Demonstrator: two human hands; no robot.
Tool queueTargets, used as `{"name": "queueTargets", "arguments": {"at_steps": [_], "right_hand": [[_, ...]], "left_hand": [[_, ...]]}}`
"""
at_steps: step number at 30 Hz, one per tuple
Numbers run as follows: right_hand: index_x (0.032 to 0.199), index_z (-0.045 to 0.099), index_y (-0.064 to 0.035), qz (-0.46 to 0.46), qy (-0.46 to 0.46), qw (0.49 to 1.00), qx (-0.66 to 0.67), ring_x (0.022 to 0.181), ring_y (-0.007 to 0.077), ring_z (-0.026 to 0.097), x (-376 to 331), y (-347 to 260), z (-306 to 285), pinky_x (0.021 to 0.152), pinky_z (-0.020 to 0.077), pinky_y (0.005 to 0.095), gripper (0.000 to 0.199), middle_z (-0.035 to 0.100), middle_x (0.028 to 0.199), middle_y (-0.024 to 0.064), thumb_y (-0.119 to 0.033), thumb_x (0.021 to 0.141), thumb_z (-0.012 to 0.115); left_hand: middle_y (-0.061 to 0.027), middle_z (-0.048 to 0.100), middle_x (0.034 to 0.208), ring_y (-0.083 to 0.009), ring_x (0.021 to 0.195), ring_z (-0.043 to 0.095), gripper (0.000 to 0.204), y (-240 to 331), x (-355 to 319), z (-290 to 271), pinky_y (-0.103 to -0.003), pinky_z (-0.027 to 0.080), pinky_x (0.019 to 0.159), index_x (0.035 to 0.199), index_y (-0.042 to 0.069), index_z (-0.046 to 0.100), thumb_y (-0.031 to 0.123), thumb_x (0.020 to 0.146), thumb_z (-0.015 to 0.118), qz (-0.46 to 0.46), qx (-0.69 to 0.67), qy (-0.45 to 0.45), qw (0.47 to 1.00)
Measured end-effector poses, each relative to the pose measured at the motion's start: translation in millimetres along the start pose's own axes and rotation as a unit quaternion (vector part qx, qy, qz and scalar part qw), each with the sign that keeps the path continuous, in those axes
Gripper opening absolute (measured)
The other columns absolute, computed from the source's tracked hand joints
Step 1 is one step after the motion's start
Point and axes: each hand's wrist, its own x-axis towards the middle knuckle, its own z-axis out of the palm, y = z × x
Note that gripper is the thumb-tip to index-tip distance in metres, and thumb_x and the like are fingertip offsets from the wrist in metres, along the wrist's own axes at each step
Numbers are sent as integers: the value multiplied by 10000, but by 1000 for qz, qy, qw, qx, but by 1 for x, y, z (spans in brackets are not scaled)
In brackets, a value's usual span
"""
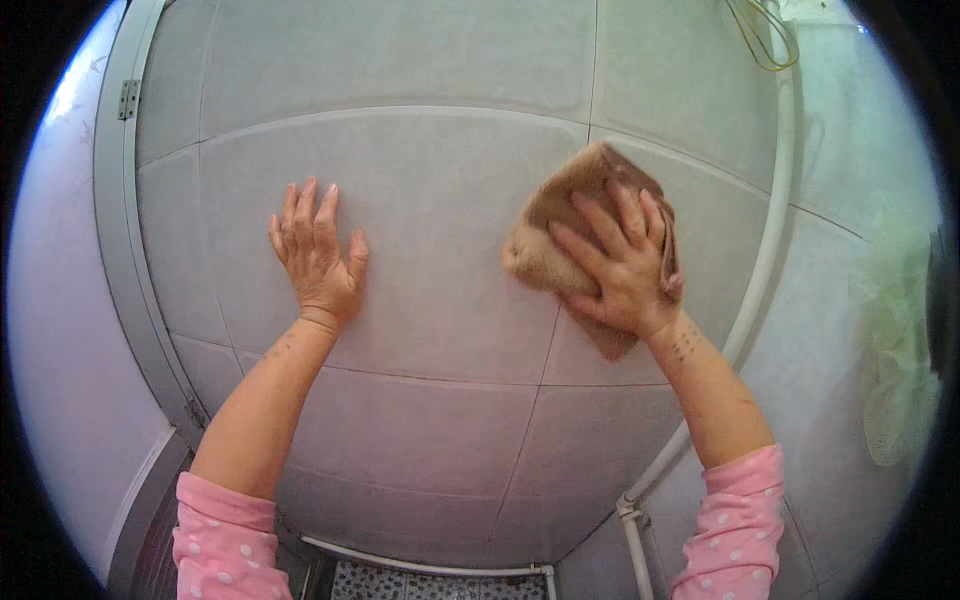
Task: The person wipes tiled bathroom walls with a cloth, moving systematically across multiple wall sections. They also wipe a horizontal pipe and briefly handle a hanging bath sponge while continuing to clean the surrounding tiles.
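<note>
Cloth [560, 235]: tan-brown, soft and fuzzy-looking, bunched into a rough folded wad, one corner hanging down below the wrist. It sits flat against the tiled wall [430, 180], right of centre, just left of the white pipe [765, 250]. Right hand [620, 265] presses on it with fingers spread across the top, palm holding it to the tile; not clenched, more a flat pinning grip. Left hand [315, 255] is empty, open palm flat on the wall, fingers together pointing up, well apart from the cloth. Both forearms bare, pink sleeves with white dots [225, 545] pushed up near the elbows. Wall: large pale grey glossy tiles with thin light grout lines, some sheen from the light. White pipe runs down the right side to a joint near the bottom. Grey door frame with hinge [128, 98] on the left. Speckled dark floor [430, 582] visible at the bottom edge. Pale green mesh item [900, 340] hangs at far right; thin yellow-green wire loop [760, 40] at top right.
</note>
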Motion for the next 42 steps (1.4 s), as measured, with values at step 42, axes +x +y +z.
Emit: {"name": "queueTargets", "arguments": {"at_steps": [42], "right_hand": [[1417, 417, -171, 280, 178, 929, -164, 1348, 417, 261, -84, 16, 21, 1076, 193, 595, 636, 342, 1469, 127, -498, 882, 526]], "left_hand": [[-58, 334, 1467, -267, 1409, 225, 506, -10, -4, -9, -539, 111, 1135, 1381, 186, 400, 317, 896, 455, 22, 22, 15, 999]]}}
